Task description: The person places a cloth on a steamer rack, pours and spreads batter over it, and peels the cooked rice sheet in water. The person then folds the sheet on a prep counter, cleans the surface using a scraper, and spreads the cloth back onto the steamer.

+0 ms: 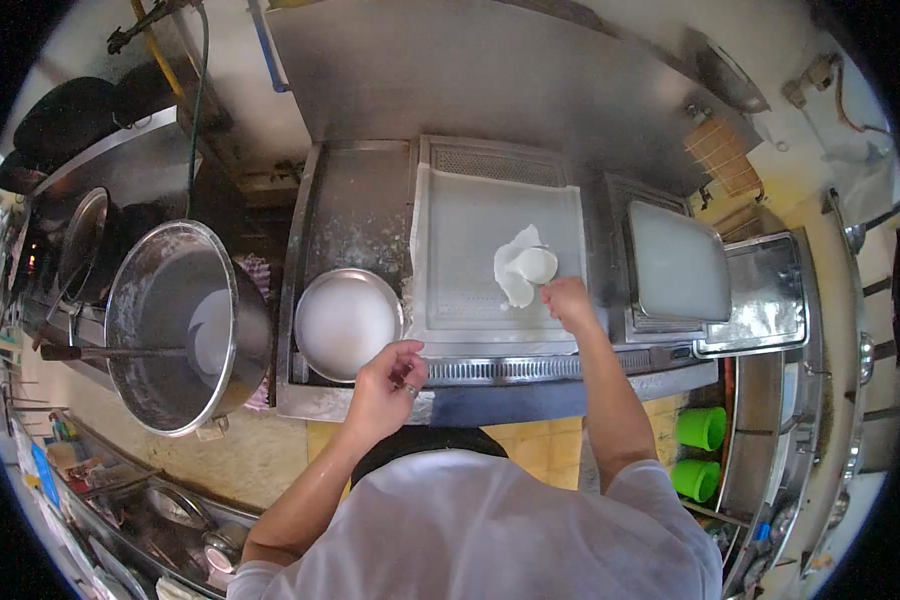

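My right hand (570,304) is closed around the short handle of a ladle (539,265). The round bowl of the ladle holds white liquid and sits over a spread patch of white batter (515,285). That patch lies on a pale cloth (460,250) stretched over a flat rectangular steamer. At the steamer's front left edge, my left hand (388,388) hovers with its fingers loosely curled and apart, nothing visible in it. Just beyond it stands a round metal bowl (348,325) filled with white liquid.
On the left is a large deep metal pot (175,330) with white liquid and a long-handled tool (110,352) across it. A covered pale tray (680,262) and a shiny metal tray (765,300) stand on the right. Two green bins (700,428) are below.
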Demonstrator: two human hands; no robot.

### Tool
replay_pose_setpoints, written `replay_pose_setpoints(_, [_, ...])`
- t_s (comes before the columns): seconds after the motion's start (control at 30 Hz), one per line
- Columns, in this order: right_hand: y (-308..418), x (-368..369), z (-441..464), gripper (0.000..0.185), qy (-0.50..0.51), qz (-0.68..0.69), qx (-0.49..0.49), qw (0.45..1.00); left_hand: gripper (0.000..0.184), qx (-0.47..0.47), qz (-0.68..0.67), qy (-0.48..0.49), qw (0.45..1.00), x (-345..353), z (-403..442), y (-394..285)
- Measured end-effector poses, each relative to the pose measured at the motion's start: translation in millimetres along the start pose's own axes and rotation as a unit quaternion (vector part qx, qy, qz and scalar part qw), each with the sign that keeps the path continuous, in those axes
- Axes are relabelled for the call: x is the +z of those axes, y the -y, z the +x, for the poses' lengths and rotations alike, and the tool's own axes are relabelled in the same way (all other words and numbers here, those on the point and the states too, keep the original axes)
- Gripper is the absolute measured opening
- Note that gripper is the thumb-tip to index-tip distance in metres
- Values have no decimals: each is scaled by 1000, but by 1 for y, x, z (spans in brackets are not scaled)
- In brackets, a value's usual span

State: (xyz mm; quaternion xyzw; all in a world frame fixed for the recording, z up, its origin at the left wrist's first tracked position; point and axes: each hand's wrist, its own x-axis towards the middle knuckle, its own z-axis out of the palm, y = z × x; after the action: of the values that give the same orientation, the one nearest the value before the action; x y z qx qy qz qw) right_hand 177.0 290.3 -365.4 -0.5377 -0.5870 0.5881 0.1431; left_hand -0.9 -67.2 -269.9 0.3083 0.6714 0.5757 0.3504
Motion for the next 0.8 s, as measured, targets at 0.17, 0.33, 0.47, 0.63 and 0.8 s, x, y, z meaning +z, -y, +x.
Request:
replay_pose_setpoints(0.17, [-3,6,-16,16,-21,-77,-1,997,31,13,3,4,1000,-19,-3,11])
replay_pose_setpoints(0.33, [-7,14,-30,15,-67,-63,4,996,31,15,-19,7,1000,-35,-3,22])
replay_pose_setpoints(0.47, [-26,9,-23,16,-81,-162,-75,981,32,-12,-12,37,999,-45,-5,17])
replay_pose_setpoints(0.63, [-63,-13,14,11,-115,-433,-262,855,31,-14,-16,36,999,-44,-4,21])
replay_pose_setpoints(0.8, [-44,-16,39,18,-127,-602,-310,725,31,-19,-7,42,999,-40,0,17])
